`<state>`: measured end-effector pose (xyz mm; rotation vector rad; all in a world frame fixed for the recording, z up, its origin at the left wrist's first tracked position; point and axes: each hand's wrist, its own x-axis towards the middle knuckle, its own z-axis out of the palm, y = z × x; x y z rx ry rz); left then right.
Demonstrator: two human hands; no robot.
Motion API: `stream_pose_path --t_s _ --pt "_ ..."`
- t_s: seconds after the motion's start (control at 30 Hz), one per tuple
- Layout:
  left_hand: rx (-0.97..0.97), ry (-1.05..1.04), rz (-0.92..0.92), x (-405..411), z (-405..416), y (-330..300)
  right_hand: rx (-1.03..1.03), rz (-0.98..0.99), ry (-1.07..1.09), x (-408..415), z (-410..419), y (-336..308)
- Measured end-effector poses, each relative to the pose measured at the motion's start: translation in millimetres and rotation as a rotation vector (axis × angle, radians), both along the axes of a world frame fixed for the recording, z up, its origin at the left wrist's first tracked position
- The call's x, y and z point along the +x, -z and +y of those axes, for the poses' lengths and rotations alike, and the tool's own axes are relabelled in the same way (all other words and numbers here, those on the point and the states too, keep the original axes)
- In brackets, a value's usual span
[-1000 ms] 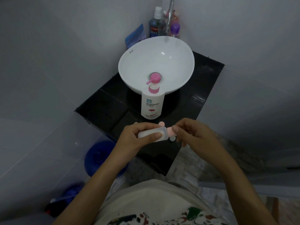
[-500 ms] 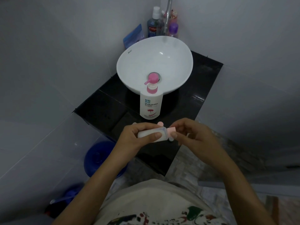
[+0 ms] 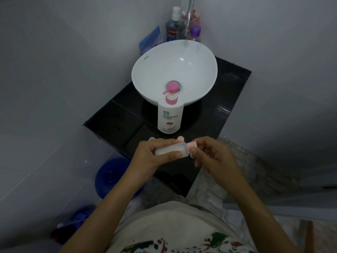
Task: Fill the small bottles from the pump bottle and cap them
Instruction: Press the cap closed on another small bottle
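White basin (image 3: 145, 73) on black counter (image 3: 116, 123); toiletries behind.

One pump bottle (image 3: 170, 115) stands on the black table (image 3: 120, 123), and one white basin (image 3: 173, 73) sits behind it. Two hands are in view: the left hand (image 3: 151, 156) and the right hand (image 3: 215, 154). Between them is one small bottle (image 3: 171, 149) with one pink cap (image 3: 191, 144). One more pink cap (image 3: 180, 138) shows just behind the hands. In the far corner, three bottles (image 3: 174, 26) can be counted beside one blue packet (image 3: 150, 40). One blue bucket (image 3: 111, 177) sits on the floor.
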<state>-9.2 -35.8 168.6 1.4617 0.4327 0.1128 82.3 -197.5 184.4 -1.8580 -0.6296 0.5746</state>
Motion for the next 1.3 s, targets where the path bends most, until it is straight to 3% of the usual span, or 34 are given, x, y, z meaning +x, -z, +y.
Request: stream_pose_path --t_s 0.43,0.6,0.8,0.87,1.3 --pt "0.084 -0.005 0.0 -1 -1 16 -0.001 0.113 0.126 -5 5 10" --pt "0.179 0.004 0.018 -2 10 29 -0.104 -0.109 0.015 1 16 15" --pt "0.306 -0.135 0.094 -10 44 61 -0.406 -0.82 -0.196 31 52 41" --pt "0.342 -0.183 0.133 -12 55 76 -0.484 -0.954 -0.262 42 66 56" --pt "0.497 -0.05 0.315 17 81 130 -0.783 -1.043 -0.445 56 99 104"
